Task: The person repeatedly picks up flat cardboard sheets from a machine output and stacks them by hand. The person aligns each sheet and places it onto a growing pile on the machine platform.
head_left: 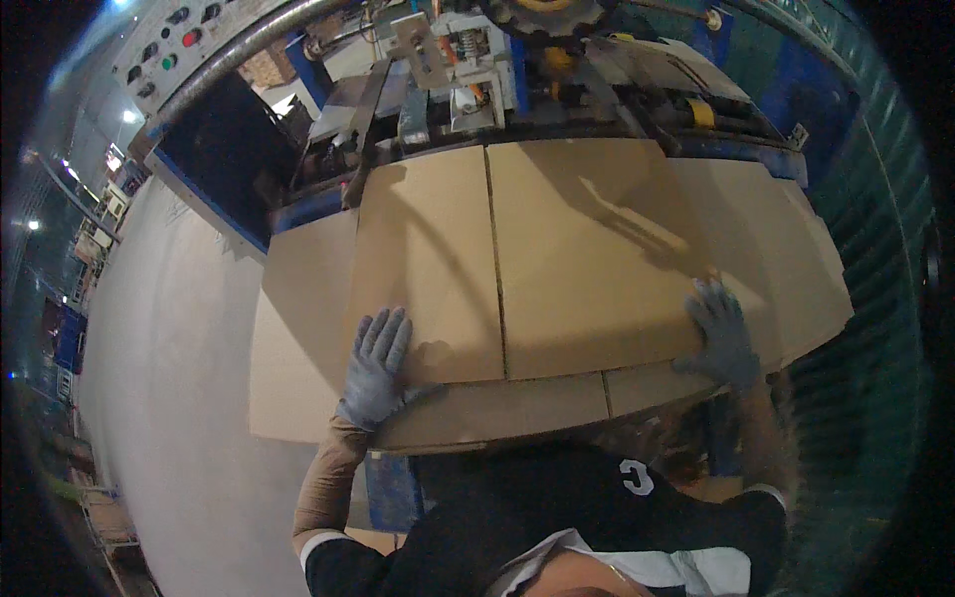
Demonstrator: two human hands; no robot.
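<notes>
- The top cardboard sheet [587,259] lies across the centre of the frame, its far edge close to the machine [463,104] at the top; a dark slit runs down it, and a lower sheet [487,410] shows beneath its near edge.
- The left hand [376,368], in a grey glove, rests flat at the sheet's lower left, fingers extended and thumb out to the side; the right hand [724,333] is spread wide at the lower right; neither closes round anything.
- An uneven push could turn the top sheet askew, since the hands rest so far apart; its far edge might then meet the machine crookedly.
- Heavy pressure could drag the lower sheet along by friction; the board could also buckle at the slit, its likely weak line, if the two sides move unequally.
- Whether the far edge touches the machine or slips under it is hidden by the parts above; what bears the cardboard is mostly covered by it.
- The right forearm [761,428] sinks into shadow, and the right hand's contact with the board is probably light, though the dim view leaves that unsure; the control panel [149,65] is cut off at upper left.
</notes>
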